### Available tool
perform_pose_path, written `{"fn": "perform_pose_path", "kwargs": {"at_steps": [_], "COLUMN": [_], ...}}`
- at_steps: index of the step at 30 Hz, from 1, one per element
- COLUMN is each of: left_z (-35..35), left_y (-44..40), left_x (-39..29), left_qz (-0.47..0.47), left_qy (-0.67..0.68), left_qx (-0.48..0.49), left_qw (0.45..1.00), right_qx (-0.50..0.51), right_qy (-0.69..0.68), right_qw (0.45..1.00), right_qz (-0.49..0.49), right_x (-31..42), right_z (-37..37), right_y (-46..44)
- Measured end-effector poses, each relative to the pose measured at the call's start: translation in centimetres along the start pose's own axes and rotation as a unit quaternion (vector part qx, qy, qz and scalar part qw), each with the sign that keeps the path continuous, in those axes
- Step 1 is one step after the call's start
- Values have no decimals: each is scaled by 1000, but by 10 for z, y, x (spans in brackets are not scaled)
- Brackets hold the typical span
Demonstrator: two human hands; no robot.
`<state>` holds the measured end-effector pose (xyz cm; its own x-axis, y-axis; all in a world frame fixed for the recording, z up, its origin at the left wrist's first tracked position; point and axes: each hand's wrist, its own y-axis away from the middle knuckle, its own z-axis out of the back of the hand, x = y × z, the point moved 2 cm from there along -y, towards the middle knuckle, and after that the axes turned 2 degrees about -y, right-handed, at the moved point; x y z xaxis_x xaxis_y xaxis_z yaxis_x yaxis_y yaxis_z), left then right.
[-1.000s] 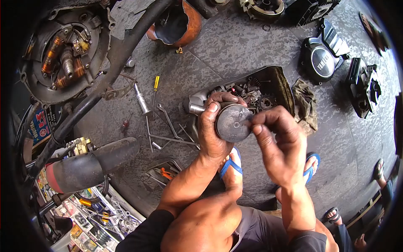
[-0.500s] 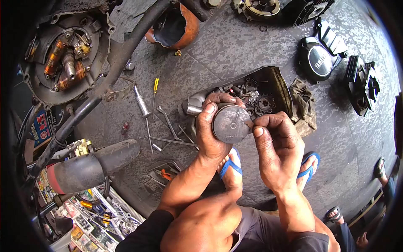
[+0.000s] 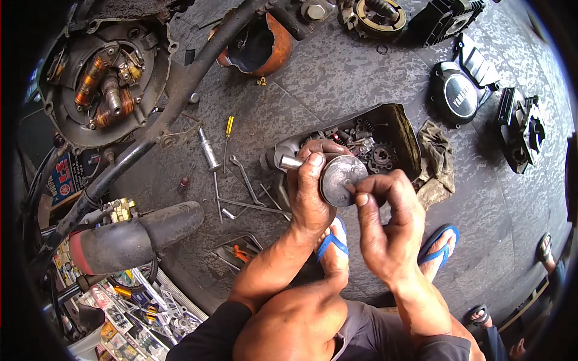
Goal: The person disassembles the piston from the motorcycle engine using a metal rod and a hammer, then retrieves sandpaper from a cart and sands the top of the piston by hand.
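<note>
My left hand point(image 3: 309, 198) is closed round a piston point(image 3: 338, 175), its flat, scuffed grey crown tilted towards me. A shiny metal piston pin point(image 3: 291, 162) sticks out on the left, beside my left thumb. My right hand point(image 3: 394, 225) is pinched at the right side of the crown, fingertips touching or very near it. What those fingertips grip is too small and hidden to make out. Below and beyond the piston stands a cut-open container point(image 3: 404, 129) holding gears, springs and other small metal parts.
A grimy rag point(image 3: 436, 156) lies right of the container. On the floor at left are a yellow-handled screwdriver point(image 3: 229, 125), a spanner point(image 3: 242, 175) and a T-handle wrench point(image 3: 209, 150). A Yamaha engine cover point(image 3: 456, 93) lies at right; a motorcycle engine point(image 3: 108, 90) stands at upper left.
The piston has shifted slightly right and turned its crown rightward. My right hand has moved in over the crown; the small brownish piece seen at its fingertips before is now hidden.
</note>
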<state>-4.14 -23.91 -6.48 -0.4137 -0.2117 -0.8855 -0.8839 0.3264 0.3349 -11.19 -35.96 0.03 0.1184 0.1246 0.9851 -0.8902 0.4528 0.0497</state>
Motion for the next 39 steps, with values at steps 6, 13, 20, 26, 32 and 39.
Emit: {"fn": "perform_pose_path", "kwargs": {"at_steps": [6,13,20,26,32,39], "left_z": [3,-3,3,5,10,9], "left_y": [-1,-2,-3,-4,-5,-4], "left_x": [4,-7,-4,-5,-8,-7], "left_qz": [7,-47,-70,-73,-83,-71], "left_qy": [-30,-171,-124,-129,-128,-90], "left_qx": [-42,-70,-72,-79,-52,-51], "left_qw": [999,982,987,986,987,992], "right_qx": [7,-21,-13,-1,21,42], "right_qy": [29,3,-5,-14,43,70], "right_qw": [999,999,998,998,999,997], "right_qz": [29,-27,-56,-60,18,14], "right_x": [-5,-10,-12,-15,-2,1], "right_z": [-4,-10,-17,-21,-20,-21], "right_y": [-9,-19,-27,-26,-23,-19]}}
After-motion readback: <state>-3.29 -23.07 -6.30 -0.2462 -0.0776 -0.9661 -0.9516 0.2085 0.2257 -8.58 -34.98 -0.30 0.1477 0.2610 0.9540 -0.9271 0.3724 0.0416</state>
